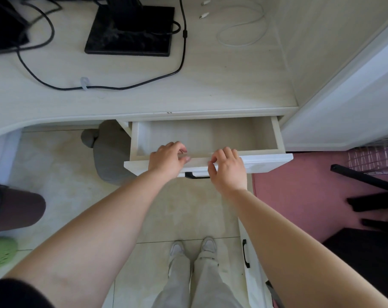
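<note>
A white drawer [266, 157] with a black handle [196, 176] stands pulled out from under the desk [188, 94], and its inside shows nothing. Both my hands hover over its front panel. My left hand [167, 160] has its fingers curled, thumb and forefinger pinched together at the panel's top edge. My right hand [227, 166] pinches the same way a little to the right. A thin, clear, hard-to-make-out object [198, 157] seems to stretch between the two pinches.
On the desk lie a black monitor base [130, 34], black cables [99, 87] and a white cable [244, 30]. A grey bundle [108, 156] sits under the desk. A lower drawer handle [246, 254], pink mat [299, 196] and black chair legs [371, 196] are at right.
</note>
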